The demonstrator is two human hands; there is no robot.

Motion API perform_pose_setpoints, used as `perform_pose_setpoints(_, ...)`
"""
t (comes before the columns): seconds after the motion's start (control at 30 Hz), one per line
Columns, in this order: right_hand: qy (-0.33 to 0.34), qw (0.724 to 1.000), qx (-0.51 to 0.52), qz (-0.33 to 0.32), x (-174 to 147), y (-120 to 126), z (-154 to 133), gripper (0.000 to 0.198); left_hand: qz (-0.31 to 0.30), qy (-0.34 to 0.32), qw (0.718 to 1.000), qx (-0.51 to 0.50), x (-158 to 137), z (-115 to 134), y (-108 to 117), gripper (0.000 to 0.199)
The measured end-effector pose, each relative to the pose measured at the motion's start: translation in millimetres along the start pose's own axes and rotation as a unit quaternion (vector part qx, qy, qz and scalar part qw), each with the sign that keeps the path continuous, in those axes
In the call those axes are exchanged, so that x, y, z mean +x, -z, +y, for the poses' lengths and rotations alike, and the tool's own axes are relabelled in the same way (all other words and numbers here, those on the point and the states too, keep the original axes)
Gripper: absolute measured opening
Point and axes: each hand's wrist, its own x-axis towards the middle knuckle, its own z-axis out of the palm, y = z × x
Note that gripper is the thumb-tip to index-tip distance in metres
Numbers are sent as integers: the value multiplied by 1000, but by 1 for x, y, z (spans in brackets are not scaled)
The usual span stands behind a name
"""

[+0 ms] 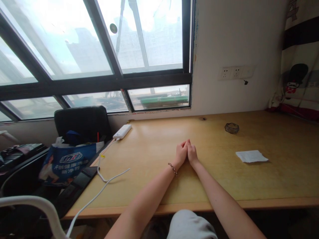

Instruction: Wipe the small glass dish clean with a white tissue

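My left hand [181, 153] and my right hand [192, 152] rest together on the wooden table [149, 186], near its middle. Both are closed, with the fingers curled and the knuckles and thumbs touching. The insides of the hands are hidden, so I cannot tell whether anything is in them. A braided bracelet [172, 169] circles my left wrist. To the right of my hands lies a folded white tissue [251, 156]. Farther back stands a dark glass ashtray [231, 128].
A white power bank [122, 132] with a white cable [99, 192] lies along the table's left edge. Left of the table, a blue bag [67, 162] sits on a black chair [82, 122]. Wall sockets [231, 72] and a patterned curtain [299, 76] are behind, at right.
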Motion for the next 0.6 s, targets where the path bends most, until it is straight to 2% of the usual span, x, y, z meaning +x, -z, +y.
perform_pose_setpoints(0.27,-16,1000,-9,18,1,0,0,55,0,-25,999,21,-1,2,-1,37)
perform_pose_setpoints(0.47,-60,994,4,90,7,3,4,57,-23,-29,999,37,1,-2,-2,38)
perform_pose_setpoints(0.6,-71,994,21,85,7,4,2,57,-38,-23,998,35,1,-4,-2,39)
